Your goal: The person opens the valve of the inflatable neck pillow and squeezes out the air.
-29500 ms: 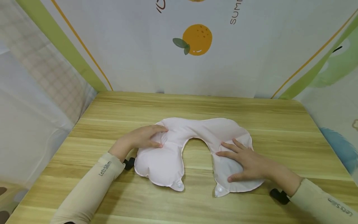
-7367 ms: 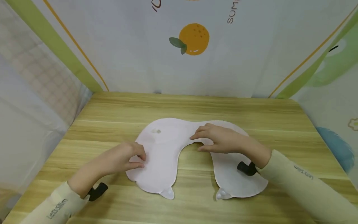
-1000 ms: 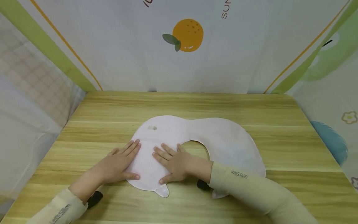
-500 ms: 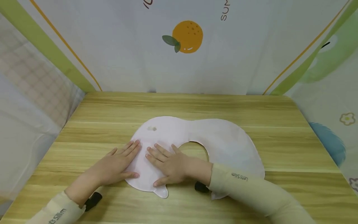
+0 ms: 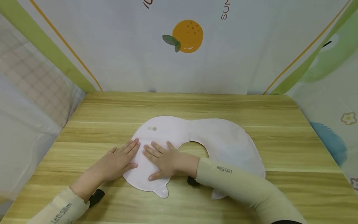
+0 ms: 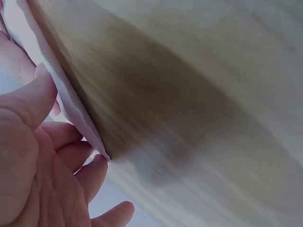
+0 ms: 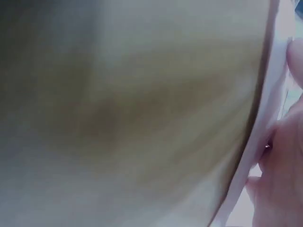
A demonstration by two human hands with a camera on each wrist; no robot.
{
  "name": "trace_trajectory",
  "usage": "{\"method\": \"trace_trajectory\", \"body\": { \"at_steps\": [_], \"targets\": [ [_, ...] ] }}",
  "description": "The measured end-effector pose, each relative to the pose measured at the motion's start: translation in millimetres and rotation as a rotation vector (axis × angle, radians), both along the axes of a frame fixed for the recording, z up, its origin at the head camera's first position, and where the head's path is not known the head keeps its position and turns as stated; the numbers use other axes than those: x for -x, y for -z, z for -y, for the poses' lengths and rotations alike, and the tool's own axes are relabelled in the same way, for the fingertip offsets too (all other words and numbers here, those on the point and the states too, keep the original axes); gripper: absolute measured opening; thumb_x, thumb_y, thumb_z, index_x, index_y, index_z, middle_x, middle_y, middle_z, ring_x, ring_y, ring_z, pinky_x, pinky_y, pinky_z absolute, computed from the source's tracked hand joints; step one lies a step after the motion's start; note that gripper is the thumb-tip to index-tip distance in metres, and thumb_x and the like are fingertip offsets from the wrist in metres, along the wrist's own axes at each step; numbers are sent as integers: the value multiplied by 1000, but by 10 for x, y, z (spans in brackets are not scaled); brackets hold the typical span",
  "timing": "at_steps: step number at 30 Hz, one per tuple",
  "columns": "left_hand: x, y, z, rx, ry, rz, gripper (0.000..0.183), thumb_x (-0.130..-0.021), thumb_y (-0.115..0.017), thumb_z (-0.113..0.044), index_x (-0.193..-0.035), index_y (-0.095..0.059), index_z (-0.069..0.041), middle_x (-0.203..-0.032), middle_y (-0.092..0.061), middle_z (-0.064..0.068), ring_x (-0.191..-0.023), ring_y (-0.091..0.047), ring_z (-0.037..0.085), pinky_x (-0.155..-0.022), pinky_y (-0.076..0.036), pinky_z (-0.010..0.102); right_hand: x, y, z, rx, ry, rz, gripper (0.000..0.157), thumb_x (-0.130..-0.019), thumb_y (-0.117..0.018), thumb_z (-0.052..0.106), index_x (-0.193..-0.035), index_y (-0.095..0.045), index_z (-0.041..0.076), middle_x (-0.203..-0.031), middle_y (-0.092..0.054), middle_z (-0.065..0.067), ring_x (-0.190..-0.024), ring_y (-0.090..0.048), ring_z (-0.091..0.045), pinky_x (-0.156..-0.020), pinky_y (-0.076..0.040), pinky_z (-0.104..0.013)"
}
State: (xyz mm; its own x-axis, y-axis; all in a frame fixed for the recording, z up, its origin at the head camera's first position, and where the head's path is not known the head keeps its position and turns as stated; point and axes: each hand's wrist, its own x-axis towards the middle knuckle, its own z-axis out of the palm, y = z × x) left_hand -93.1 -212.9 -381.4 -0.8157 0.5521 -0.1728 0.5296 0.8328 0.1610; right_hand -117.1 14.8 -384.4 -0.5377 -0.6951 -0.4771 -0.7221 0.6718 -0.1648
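Note:
A pale pink U-shaped inflatable neck pillow (image 5: 232, 140) lies flat on the wooden table, its open end toward me. Near its upper left edge is a small clear valve (image 5: 152, 128). My left hand (image 5: 117, 163) rests on the pillow's left outer edge with fingers straight. Beside it, my right hand (image 5: 163, 160) lies spread on the left lobe, fingers extended. The right sleeve (image 5: 237, 177) crosses over the right lobe and hides part of it. In the left wrist view, the left hand's fingers (image 6: 92, 175) lie along the pillow's thin edge (image 6: 71, 101).
The wood-grain table (image 5: 184, 105) reaches back to a white curtain (image 5: 126, 56) printed with an orange. More printed cloth hangs on both sides. Black wrist-camera mounts (image 5: 96, 197) sit under both wrists. A snap tab (image 5: 161, 191) sticks out at the left lobe's lower end.
The pillow was puffy and wrinkled in the oldest frame and is flat now. My right hand has come from the right side to the left lobe, lately sliding slightly left. The left hand barely moves.

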Motion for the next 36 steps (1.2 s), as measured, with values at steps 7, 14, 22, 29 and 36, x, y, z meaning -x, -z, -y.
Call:
{"method": "trace_trajectory", "body": {
  "at_steps": [7,14,22,29,36],
  "targets": [
    [21,-24,65,27,-5,5,73,-95,-63,-40,-151,-38,1,-159,-35,19,-143,-40,41,-99,-39,73,142,-45,-175,-17,106,38,93,-94,-39,72,-161,6,26,-167,14,11,-155,15,-15,-124,-2,-60],
    [167,-80,25,5,60,-41,75,-94,-65,-38,-151,-37,1,-159,-35,20,-144,-37,42,-97,-42,72,209,-64,-188,71,108,25,92,-95,-38,71,-161,3,22,-168,13,7,-155,15,-17,-123,-3,-63],
    [370,-90,-118,-23,91,26,72,-96,-62,-38,-151,-37,2,-159,-34,21,-145,-36,41,-100,-39,73,265,-15,-105,52,128,46,94,-95,-36,71,-161,4,18,-167,14,3,-155,16,-18,-123,-3,-62],
    [388,-60,-136,22,82,79,77,-95,-60,-46,-153,-35,-1,-161,-30,19,-145,-37,39,-97,-39,76,297,15,-98,58,155,81,93,-95,-32,73,-161,4,18,-167,14,3,-154,16,-19,-124,-2,-60],
    [377,-78,-107,28,60,50,78,-94,-61,-44,-152,-35,0,-160,-32,20,-143,-38,40,-97,-40,75,384,-1,-167,2,215,81,95,-94,-31,75,-160,8,19,-166,19,4,-154,19,-20,-124,0,-58]
  ]
}}
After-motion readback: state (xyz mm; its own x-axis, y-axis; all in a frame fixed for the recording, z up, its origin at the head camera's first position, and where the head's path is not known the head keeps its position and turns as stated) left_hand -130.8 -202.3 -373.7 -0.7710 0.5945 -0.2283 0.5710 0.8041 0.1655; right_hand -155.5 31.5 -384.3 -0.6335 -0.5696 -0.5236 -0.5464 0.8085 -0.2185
